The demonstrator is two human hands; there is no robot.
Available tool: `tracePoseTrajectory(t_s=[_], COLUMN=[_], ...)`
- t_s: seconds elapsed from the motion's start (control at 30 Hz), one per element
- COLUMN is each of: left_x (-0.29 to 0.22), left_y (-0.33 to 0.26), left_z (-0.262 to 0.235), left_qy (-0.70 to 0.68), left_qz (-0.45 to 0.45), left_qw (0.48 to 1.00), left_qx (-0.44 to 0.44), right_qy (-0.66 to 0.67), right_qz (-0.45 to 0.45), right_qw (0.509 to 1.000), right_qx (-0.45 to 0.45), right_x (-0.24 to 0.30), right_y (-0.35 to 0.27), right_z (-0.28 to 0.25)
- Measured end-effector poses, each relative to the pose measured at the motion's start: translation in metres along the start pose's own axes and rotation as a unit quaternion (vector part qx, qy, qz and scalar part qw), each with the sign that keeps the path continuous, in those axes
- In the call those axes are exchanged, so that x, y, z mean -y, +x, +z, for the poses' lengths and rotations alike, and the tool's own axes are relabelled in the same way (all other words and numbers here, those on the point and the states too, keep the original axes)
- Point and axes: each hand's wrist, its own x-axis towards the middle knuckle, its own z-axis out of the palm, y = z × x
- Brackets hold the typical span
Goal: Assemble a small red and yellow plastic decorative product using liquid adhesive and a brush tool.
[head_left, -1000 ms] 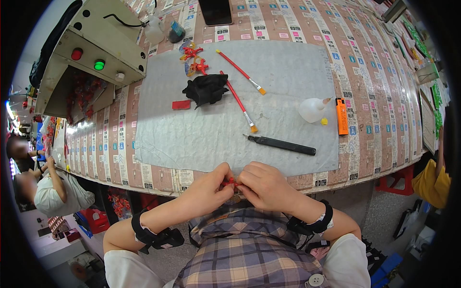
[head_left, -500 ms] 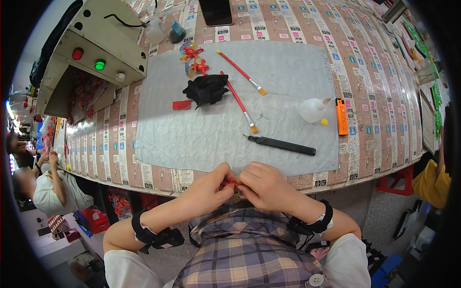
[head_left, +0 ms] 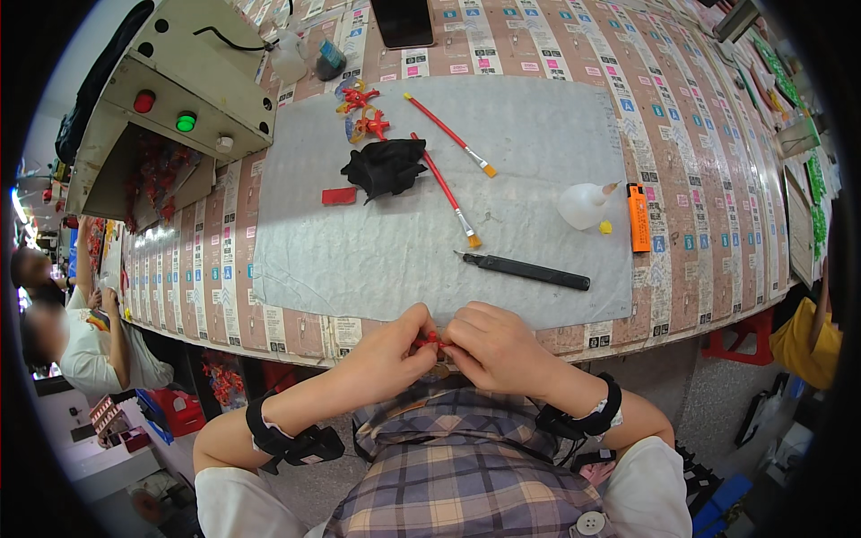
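A worker in a plaid apron (head_left: 448,475) bends both hands to a small red piece (head_left: 432,341) at the near edge of a workbench covered in a printed pattern. The left hand (head_left: 395,348) pinches the piece between thumb and curled fingers; the right hand (head_left: 491,344) closes on its other side, thumb and forefinger drawn together, fingertips nearly meeting the left. The piece sits between the two hands, in front of the apron, mostly hidden by the fingers, its exact shape too small to tell.

Just beyond the hands, a black-handled craft knife (head_left: 529,271) lies on a grey sheet (head_left: 359,260), blade to the left. Farther up rest two red-handled brushes (head_left: 444,188), a crumpled black cloth (head_left: 386,168) and a flat red block (head_left: 339,195) beside it. At right, a white squeeze bottle (head_left: 583,206) stands near a yellow cap (head_left: 606,228) and an orange lighter (head_left: 638,218). At far left, a co-worker in a white shirt (head_left: 90,354) sits along the bench.
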Motion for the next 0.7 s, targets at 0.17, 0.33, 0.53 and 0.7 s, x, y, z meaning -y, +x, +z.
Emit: tracePoseTrajectory(t_s=[0.17, 0.33, 0.53, 0.7], left_x=[-0.0003, 0.0011, 0.003, 0.0008], left_y=[-0.0001, -0.0002, -0.0002, -0.0006], left_z=[0.0001, 0.0001, 0.0008, 0.0004], left_qy=[0.002, 0.004, 0.0, 0.001], left_qz=[-0.005, -0.003, 0.004, 0.001], left_qw=[1.0, 1.0, 1.0, 1.0], left_qx=[-0.001, 0.003, 0.002, -0.003], right_qy=[0.003, -0.009, 0.003, 0.005], right_qz=[0.001, 0.004, 0.002, 0.001], right_qw=[1.0, 0.999, 1.0, 1.0], right_qx=[0.001, 0.037, 0.002, 0.002], right_x=[0.0002, 0.0005, -0.0001, -0.0005], right_y=[0.0002, -0.0005, -0.0002, -0.0003], right_z=[-0.0001, -0.0028, 0.0, 0.0002])
